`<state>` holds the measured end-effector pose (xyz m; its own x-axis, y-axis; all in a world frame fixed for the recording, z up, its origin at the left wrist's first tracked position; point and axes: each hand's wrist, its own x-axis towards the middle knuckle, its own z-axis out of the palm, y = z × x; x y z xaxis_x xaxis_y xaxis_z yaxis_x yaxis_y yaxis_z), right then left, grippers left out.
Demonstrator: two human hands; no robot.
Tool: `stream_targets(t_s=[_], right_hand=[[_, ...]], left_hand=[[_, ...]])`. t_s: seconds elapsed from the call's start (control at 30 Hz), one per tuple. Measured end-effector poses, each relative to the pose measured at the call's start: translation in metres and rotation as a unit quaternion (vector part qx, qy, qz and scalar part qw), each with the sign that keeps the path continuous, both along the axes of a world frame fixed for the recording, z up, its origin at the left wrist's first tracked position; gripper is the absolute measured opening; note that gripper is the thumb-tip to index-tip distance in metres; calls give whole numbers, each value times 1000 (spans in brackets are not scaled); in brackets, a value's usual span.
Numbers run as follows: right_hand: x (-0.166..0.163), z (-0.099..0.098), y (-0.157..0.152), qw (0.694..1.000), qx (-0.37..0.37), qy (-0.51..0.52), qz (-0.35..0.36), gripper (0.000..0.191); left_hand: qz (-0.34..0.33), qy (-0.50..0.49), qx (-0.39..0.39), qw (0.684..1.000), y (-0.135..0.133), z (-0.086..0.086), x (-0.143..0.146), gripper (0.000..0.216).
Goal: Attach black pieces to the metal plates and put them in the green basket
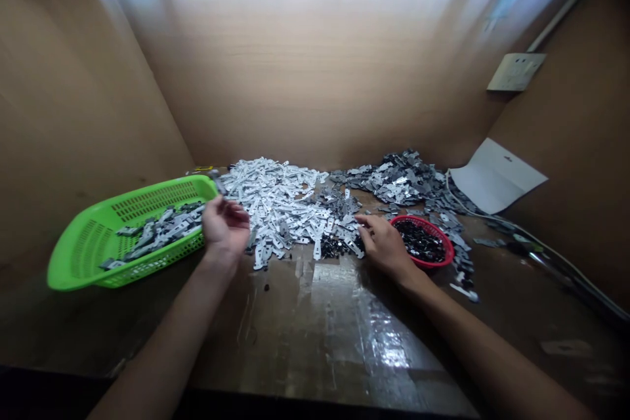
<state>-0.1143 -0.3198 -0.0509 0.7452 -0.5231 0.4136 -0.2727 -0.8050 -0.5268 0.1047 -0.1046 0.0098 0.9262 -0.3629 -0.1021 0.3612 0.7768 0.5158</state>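
Shiny metal strips, green plastic mesh basket, glossy wooden table.

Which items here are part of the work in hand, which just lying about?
In hand: left hand, right hand, pale metal strips, green basket, red bowl.
Lying about: white card, wall socket, cable.

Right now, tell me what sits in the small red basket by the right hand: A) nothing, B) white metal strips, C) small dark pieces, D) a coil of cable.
C: the red basket beside the right hand holds a heap of small dark pieces; the pale metal strips lie loose on the table instead.
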Motion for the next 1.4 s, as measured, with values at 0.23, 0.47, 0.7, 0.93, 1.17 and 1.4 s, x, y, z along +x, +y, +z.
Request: stream_targets(t_s=[0.23, 0.47, 0.7, 0.93, 1.17, 1.4], right_hand=[[7, -5, 7, 991, -106, 81, 23, 37], [19, -9, -7, 980, -156, 122, 27, 46], [57, 7, -34, 963, -170, 191, 88, 28], [30, 21, -15, 995, 14, -8, 100, 24], [1, 8, 24, 932, 214, -7, 293, 15], [-2, 2, 14, 979, -51, 46, 194, 15]], left_hand=[[22, 19, -10, 1000, 9, 5, 11, 17], [-187, -228, 244, 924, -29, -26, -53, 34], [-289, -362, 396, 793, -34, -45, -60, 34], [-398, -279, 380, 787, -31, -49, -65, 39], [-499, -163, 324, 787, -32, -58, -71, 34], [-439, -111, 304, 838, -36, -60, -58, 25]])
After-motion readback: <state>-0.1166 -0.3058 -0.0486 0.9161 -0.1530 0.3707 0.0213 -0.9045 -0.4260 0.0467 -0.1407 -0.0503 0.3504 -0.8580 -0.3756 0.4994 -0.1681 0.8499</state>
